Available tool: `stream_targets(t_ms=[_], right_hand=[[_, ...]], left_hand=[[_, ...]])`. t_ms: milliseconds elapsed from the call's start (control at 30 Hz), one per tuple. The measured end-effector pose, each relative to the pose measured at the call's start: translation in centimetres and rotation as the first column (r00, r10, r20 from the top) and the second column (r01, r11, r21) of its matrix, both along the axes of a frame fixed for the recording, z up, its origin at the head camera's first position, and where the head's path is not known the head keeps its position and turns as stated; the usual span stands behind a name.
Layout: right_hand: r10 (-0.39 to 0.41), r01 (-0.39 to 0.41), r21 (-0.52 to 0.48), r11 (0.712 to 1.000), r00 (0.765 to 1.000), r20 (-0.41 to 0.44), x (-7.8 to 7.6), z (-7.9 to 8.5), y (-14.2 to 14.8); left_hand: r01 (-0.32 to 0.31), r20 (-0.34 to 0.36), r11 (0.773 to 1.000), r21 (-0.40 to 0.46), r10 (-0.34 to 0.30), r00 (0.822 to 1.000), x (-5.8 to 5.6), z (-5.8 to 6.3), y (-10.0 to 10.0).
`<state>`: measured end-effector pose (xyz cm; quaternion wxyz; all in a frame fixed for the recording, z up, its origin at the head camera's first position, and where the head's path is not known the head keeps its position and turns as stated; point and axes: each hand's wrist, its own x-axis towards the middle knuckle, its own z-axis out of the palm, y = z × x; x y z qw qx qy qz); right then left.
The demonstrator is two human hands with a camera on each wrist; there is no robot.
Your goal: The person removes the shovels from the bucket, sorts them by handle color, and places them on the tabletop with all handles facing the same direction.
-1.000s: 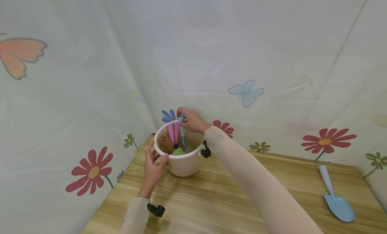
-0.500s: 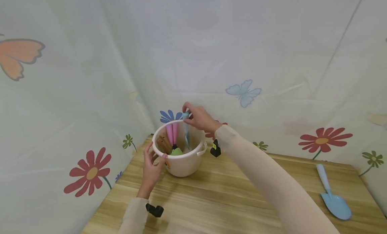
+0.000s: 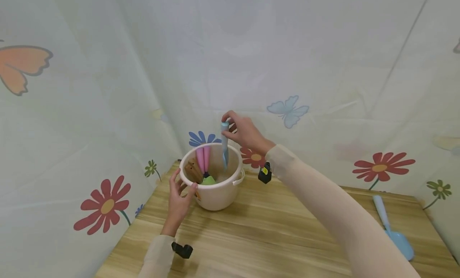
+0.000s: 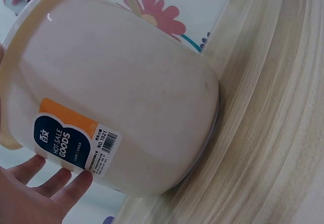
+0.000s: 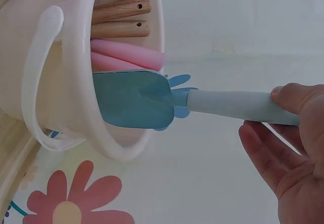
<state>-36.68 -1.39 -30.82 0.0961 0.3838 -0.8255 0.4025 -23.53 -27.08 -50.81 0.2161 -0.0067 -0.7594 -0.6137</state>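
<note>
My right hand [image 3: 246, 132] pinches the top of the pale handle of a blue garden trowel [image 5: 136, 100]. The trowel hangs upright, blade down, its blade still partly within the mouth of a white bucket [image 3: 217, 198]. My left hand [image 3: 178, 200] holds the bucket at its left side, thumb at the near rim and fingers spread along the outer wall, right by the label [image 4: 76, 135] in the left wrist view. Inside the bucket lean two pink handles [image 5: 126, 57] above a green part [image 3: 208, 180], and two wooden handles [image 5: 121, 11].
A second blue trowel [image 3: 400, 244] lies on the wood-grain table [image 3: 251, 234] at the right, partly hidden by my right sleeve [image 3: 323, 194]. A flower-printed curtain [image 3: 323, 62] stands close behind the bucket. The bucket's white carrying handle [image 5: 40, 82] hangs at its side.
My right hand has risen and moved right, lifting the blue trowel partway out of the bucket. My left hand stays on the bucket.
</note>
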Motion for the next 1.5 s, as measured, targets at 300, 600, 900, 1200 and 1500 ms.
stream_targets(t_ms=[300,600,900,1200,1500], right_hand=[[-0.039,0.033,-0.081,0.996,0.997,-0.072,0.7,1.2,1.7],[-0.079,0.047,-0.246,0.968,0.989,-0.121,1.5,1.7,4.4],[-0.103,0.052,-0.375,0.925,0.988,-0.116,2.1,1.3,8.0],[-0.212,0.135,-0.436,0.890,0.968,-0.135,4.1,1.4,12.4],[-0.277,0.198,-0.439,0.876,0.953,-0.123,5.1,0.3,17.2]], left_hand=[[0.019,0.022,1.000,0.022,-0.020,1.000,-0.5,-0.3,0.0],[0.025,0.027,0.999,0.021,-0.025,0.999,-0.6,-0.3,0.1],[0.012,0.008,1.000,0.003,-0.012,1.000,-0.2,-0.1,0.2],[0.007,0.019,1.000,-0.004,-0.007,1.000,-0.2,-0.1,0.2],[-0.003,0.004,1.000,-0.009,0.003,1.000,-0.1,0.0,0.0]])
